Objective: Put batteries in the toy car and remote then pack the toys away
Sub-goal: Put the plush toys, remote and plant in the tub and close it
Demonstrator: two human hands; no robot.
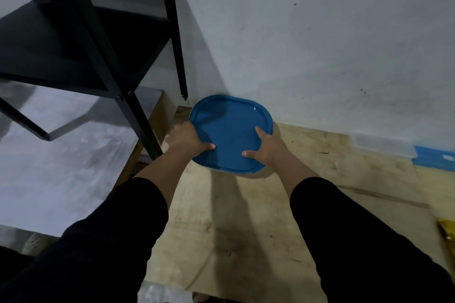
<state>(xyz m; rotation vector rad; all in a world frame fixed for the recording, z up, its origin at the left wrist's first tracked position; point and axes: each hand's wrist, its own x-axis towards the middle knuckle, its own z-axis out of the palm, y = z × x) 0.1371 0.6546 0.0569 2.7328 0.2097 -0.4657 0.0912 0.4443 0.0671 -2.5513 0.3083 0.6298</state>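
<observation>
Blue rounded-rectangular lid [231, 130], raised rim, lying flat on a container at the wall's foot

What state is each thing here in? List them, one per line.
blue lid: flat, on something hidden beneath it, by the wall.
left hand: gripping the lid's left edge.
right hand: gripping its right edge.
black shelf: standing, shelves bare.
</observation>
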